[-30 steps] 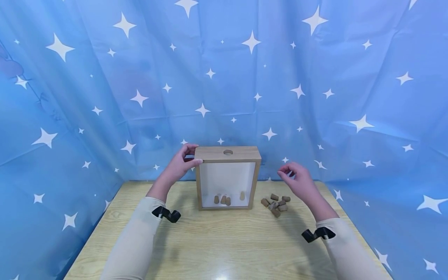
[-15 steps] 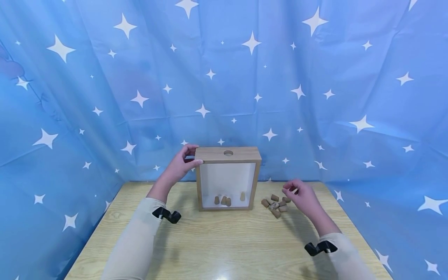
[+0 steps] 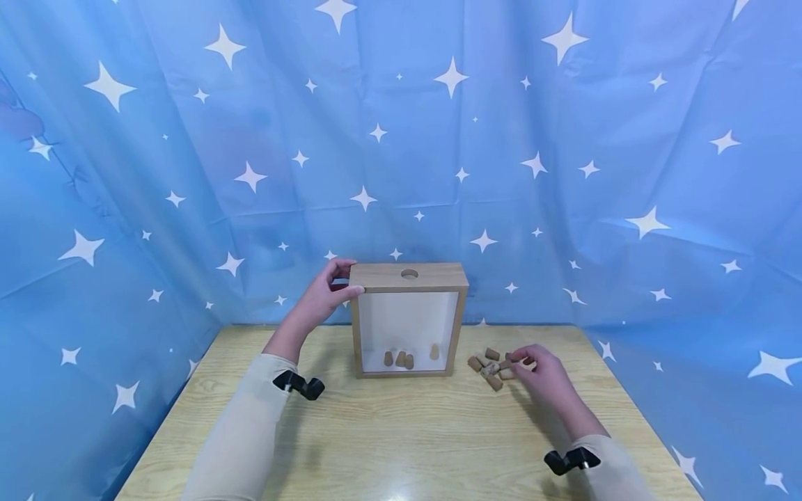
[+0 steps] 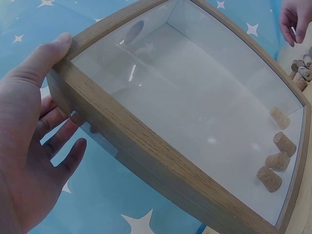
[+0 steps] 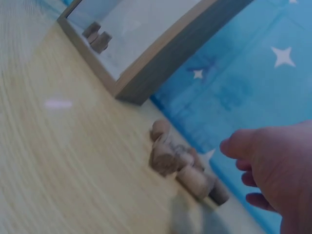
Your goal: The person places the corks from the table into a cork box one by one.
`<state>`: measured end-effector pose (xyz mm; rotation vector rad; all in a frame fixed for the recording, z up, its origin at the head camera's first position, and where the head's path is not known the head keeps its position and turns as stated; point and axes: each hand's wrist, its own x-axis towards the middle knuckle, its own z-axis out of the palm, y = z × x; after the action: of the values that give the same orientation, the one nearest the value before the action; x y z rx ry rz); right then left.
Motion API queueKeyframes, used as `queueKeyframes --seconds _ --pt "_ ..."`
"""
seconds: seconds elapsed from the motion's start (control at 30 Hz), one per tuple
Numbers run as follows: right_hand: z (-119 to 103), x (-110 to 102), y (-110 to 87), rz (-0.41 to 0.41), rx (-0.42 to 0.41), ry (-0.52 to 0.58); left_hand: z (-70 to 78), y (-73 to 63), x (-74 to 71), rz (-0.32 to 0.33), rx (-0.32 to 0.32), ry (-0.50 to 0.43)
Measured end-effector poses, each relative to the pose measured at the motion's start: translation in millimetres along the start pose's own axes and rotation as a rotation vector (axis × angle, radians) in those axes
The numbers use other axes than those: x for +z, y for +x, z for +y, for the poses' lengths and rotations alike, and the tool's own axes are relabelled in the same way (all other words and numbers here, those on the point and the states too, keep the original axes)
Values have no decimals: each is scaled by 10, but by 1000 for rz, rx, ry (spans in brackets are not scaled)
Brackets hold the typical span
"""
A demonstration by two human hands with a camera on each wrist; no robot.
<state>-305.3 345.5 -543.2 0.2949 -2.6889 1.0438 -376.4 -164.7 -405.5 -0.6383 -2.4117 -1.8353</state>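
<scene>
A shallow wooden shadow box (image 3: 382, 277) stands upright on the table, with a clear front and a round hole in its top. My left hand (image 3: 317, 303) grips its upper left corner, thumb (image 4: 46, 56) on the front frame and fingers behind. Several corks (image 4: 279, 161) lie inside along the bottom. To the right of the box is a loose pile of corks (image 3: 493, 382). Just over that pile hovers my right hand (image 3: 547, 381), fingers loosely bent; the right wrist view shows its thumb (image 5: 239, 145) apart from the corks, with no cork visible in the hand.
The light wooden table (image 3: 388, 424) extends toward me in front of the box. A blue curtain (image 3: 413, 160) with white stars hangs right behind the table and along both sides. Each forearm carries a black wrist mount (image 3: 299, 384).
My right hand has come down to the cork pile from above it. The left hand and the box have stayed in place, and the corks inside look the same.
</scene>
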Motion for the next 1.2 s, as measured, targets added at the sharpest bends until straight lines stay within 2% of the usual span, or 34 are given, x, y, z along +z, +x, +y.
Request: queueKeyframes --seconds 0.3,0.53,0.77,1.2 --pt "131 141 -66 -36 12 29 -34 19 -2 1 6 -2" --pt "195 210 -96 -43 60 44 -42 15 1 4 5 2" --pt "254 257 -108 -36 16 20 -29 10 8 7 10 0" --pt "283 249 -45 -89 38 39 -33 25 3 7 8 1"
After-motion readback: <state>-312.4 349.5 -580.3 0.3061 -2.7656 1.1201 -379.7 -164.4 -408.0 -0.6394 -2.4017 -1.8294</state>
